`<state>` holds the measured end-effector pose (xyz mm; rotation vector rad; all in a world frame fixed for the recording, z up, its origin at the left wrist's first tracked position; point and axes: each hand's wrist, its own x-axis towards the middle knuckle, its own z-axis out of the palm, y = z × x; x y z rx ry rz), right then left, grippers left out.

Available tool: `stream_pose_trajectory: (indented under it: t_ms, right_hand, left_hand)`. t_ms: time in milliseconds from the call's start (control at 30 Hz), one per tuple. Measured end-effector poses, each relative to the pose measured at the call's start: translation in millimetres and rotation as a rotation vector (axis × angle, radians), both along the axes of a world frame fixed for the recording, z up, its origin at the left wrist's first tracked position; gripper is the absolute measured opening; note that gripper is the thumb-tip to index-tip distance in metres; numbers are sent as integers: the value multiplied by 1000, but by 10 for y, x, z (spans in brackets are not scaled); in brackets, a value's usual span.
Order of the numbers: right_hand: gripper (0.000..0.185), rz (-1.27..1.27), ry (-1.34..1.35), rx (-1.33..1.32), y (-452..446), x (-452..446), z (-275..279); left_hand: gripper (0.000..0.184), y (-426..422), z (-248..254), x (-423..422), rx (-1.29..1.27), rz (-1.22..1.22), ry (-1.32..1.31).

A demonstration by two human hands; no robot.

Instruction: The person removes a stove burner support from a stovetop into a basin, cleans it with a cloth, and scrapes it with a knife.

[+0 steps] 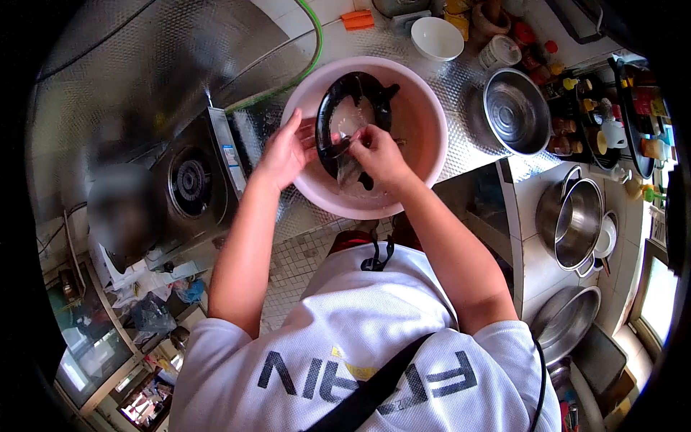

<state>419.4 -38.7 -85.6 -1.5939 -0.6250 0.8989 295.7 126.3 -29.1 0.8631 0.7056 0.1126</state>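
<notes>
A pink basin (425, 115) with liquid in it stands on the metal counter. Over its left half is a black ring-shaped object (332, 108), glossy and wet, with a small knob at its upper right; I cannot make out exactly what it is. My left hand (289, 150) is at the basin's left rim, fingers spread beside the ring's left edge. My right hand (376, 153) has its thumb and fingers pinched together at the ring's lower middle, on something thin and dark that is too small to name. A pale, translucent piece hangs just below these fingertips.
A white bowl (437, 39) and an orange cloth (358, 19) lie behind the basin. To the right are a steel bowl (516, 111), bottles and steel pots (578, 223). A gas burner (191, 181) is at left, with a green hose (318, 43) near the basin.
</notes>
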Motion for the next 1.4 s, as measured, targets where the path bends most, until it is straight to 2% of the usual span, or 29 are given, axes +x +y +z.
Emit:
stream_pose_trajectory:
  t_ms: [67,167,200,233,300,333,433,467,500,567,667,767,800,833,900,967,1000,1100,1133,1233,1267,1367,1400]
  right_hand:
    - [9,-68,389,138,52,-12,-190]
    - [7,-193,896,268,99,-121,-32]
    - [7,-256,946,252,132,-140,118]
    - [6,-233,956,240,171,-145,103]
    - [6,-197,973,211,189,-97,66]
    - [7,-174,885,164,183,-50,59]
    - [9,-344,620,131,246,103,58]
    - [13,-391,304,128,308,170,-225]
    - [17,-410,-59,-87,283,247,-141]
    - [19,-420,-308,-194,297,277,-43]
    - [23,-160,-634,-178,317,230,-185]
    - [27,264,-623,-497,375,336,-397]
    - [27,344,-535,-587,381,421,-92]
    - [26,232,-442,-382,288,493,-27]
    - [27,55,-328,-142,159,590,279]
    - [23,-25,-11,103,83,574,646]
    - [18,11,86,251,82,535,766]
    - [18,77,-114,221,175,364,990]
    - [16,98,-153,100,185,334,1152]
    - [12,-52,-476,143,318,423,1035]
    - [9,-228,-694,212,407,484,846]
    - [8,-118,-580,237,390,572,785]
    - [8,2,-462,229,331,535,863]
  left_hand:
    - [49,-153,-95,-147,-136,60,-169]
    - [58,-425,44,-194,169,-35,-245]
    - [76,-445,5,-214,158,-88,-202]
    - [82,-473,-2,-249,50,-104,-226]
    - [82,-515,-59,-264,147,-88,-101]
    - [79,-525,-69,-241,193,-70,-62]
    - [72,-505,-82,-191,308,-40,44]
    - [70,-481,-107,-194,333,-48,69]
    - [69,-463,-101,-187,356,-58,93]
    - [61,-437,-79,-175,374,-66,102]
    - [58,-430,-34,-164,395,-97,77]
    - [55,-434,-12,-138,433,-107,74]
    - [55,-446,3,-139,440,-108,79]
    - [54,-454,13,-143,447,-107,84]
    - [51,-459,-16,-165,509,-113,31]
    - [51,-444,-104,-180,557,-126,16]
    - [52,-418,-253,-163,657,-120,-147]
    - [47,-463,-50,-64,715,-151,-90]
    - [47,-466,-48,-36,777,-151,-73]
    - [52,-431,-38,-12,767,-274,-67]
    - [51,-450,-30,-9,742,-268,-63]
    - [51,-419,-18,63,699,-244,-66]
    - [51,-393,-38,57,693,-239,-69]
